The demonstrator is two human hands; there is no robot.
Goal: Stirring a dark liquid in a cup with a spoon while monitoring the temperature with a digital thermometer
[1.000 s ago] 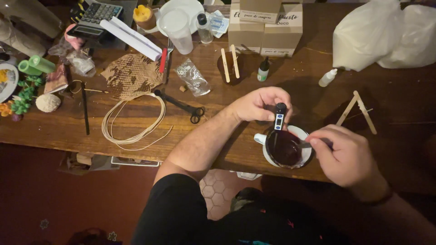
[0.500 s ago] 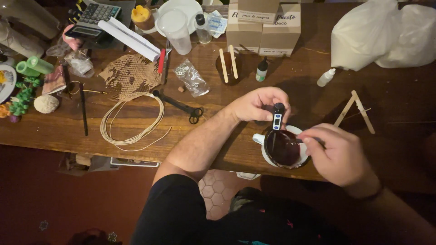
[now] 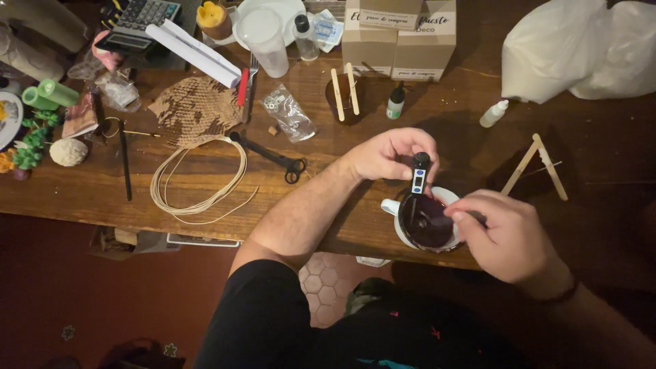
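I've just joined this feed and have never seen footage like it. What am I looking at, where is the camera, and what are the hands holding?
No machine here: a person works bare-handed, filmed by a camera on their head looking down at a wooden table. The left hand holds a slim black probe-like tool upright in a white cup of dark liquid at the table's near edge. The right hand is at the cup's right rim; what it pinches is unclear. Further left lie a coil of pale cord, black scissors and brown honeycomb paper. Behind stand cardboard boxes, with a white bag at right.
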